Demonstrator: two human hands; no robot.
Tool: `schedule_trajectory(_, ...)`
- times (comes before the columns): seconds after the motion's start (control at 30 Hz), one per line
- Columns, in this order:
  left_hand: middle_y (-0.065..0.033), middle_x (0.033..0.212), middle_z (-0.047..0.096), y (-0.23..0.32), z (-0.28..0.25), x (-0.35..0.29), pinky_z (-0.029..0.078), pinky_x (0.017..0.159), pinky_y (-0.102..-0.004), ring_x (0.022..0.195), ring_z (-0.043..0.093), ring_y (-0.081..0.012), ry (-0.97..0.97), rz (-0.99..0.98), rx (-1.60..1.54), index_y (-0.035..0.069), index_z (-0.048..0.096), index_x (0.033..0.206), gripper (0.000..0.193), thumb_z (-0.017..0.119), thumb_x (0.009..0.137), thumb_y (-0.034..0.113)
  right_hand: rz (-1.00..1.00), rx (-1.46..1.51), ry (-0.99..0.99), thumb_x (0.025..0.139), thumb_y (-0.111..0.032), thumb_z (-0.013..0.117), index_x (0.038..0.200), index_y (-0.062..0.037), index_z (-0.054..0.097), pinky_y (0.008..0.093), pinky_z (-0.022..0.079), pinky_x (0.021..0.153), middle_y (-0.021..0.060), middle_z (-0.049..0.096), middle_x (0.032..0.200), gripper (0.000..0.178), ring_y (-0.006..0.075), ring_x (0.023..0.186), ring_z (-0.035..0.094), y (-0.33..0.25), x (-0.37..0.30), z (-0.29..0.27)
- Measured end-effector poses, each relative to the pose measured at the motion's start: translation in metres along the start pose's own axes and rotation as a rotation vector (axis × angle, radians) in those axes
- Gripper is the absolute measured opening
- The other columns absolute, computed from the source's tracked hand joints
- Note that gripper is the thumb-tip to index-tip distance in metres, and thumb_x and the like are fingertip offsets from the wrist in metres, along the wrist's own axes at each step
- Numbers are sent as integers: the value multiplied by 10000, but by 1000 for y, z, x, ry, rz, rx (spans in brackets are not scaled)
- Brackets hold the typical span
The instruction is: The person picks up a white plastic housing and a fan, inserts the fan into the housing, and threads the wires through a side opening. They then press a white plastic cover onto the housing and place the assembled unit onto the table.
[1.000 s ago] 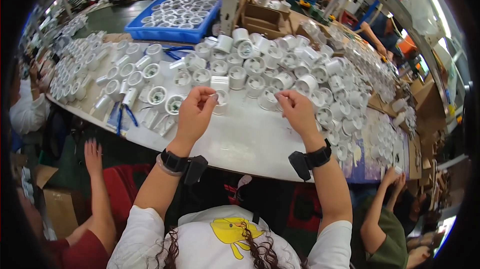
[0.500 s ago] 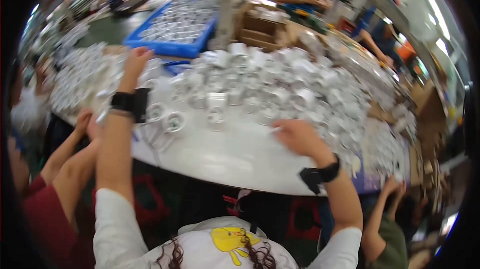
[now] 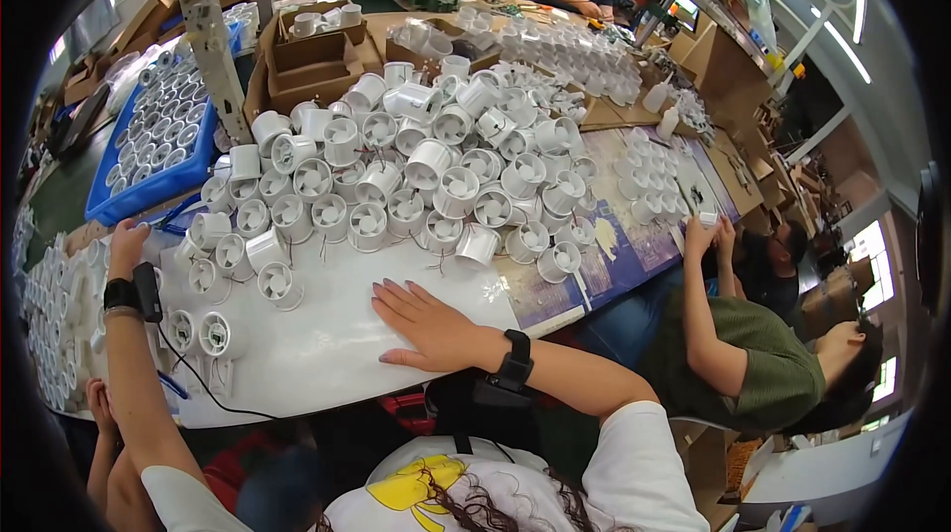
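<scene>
My right hand lies flat on the white tabletop, fingers spread and nothing in it. Just beyond it spreads a heap of white cylindrical fan housings with small fan blades inside and thin wires on some. At the far left my left hand reaches out beside rows of similar white housings. Its fingers are mostly hidden, so I cannot make out whether it holds anything. Between my arms, nearer the left, a single fan housing stands with its blades facing up.
A blue tray full of white rings stands back left, next to a metal post and a cardboard box. A black cable crosses the table. A co-worker in green handles a white part at the right.
The view has turned to the right. My right hand, bent at the pile's edge before, now rests flat and spread on the table. My left hand still reaches out on the left.
</scene>
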State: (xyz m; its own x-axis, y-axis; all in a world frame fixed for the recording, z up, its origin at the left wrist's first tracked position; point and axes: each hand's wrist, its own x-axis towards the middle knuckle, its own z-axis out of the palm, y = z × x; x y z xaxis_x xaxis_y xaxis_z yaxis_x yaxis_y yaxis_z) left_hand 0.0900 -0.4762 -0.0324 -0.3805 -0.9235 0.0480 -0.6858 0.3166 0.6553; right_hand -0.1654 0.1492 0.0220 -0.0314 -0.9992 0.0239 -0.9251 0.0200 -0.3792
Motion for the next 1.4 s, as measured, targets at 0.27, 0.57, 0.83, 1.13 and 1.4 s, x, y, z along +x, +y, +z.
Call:
schedule_trajectory(0.27, -187, 1258, 582, 65, -1, -58, 434, 978, -335, 1163, 565, -286, 11, -9, 244, -27, 500, 1294, 718, 767, 671, 210, -11, 30, -34, 966, -481, 430, 1443, 61, 221, 473, 116, 1166, 251, 166, 1531, 752, 354, 1444, 132, 5, 2, 1)
schedule_trajectory(0.57, -211, 1262, 573, 38, -25, -53, 432, 972, -352, 1153, 565, -329, 181, 51, 162, -24, 485, 1304, 682, 740, 743, 268, -53, 173, 180, 958, -341, 531, 1399, 25, 357, 454, 285, 1110, 255, 385, 1428, 598, 352, 1352, 360, 4, 4, 10)
schedule_trajectory(0.83, -171, 1196, 597, 130, -67, -129, 459, 913, -338, 1081, 596, -241, 315, 314, -288, -26, 488, 1287, 558, 632, 889, 338, 444, 503, 102, 953, -201, 572, 1118, -53, 640, 285, 512, 707, 67, 651, 743, 232, 145, 765, 653, -23, 4, -56)
schedule_trajectory(1.13, -186, 1300, 533, 325, 40, -386, 546, 757, -427, 954, 637, -283, -832, -87, -1672, -11, 376, 1398, 596, 386, 960, 393, -117, 629, 1119, 1001, -191, 458, 1147, -40, 582, 209, 446, 584, 67, 632, 936, 244, 67, 674, 571, -21, 40, -59)
schedule_trajectory(1.4, -197, 1321, 516, 323, 92, -430, 542, 738, -452, 886, 641, -307, -1369, -179, -1851, -31, 363, 1406, 653, 395, 912, 395, 134, 1197, 585, 1032, -254, 351, 1236, 4, 513, 245, 467, 778, 88, 577, 1139, 367, 93, 883, 576, -12, 20, -76)
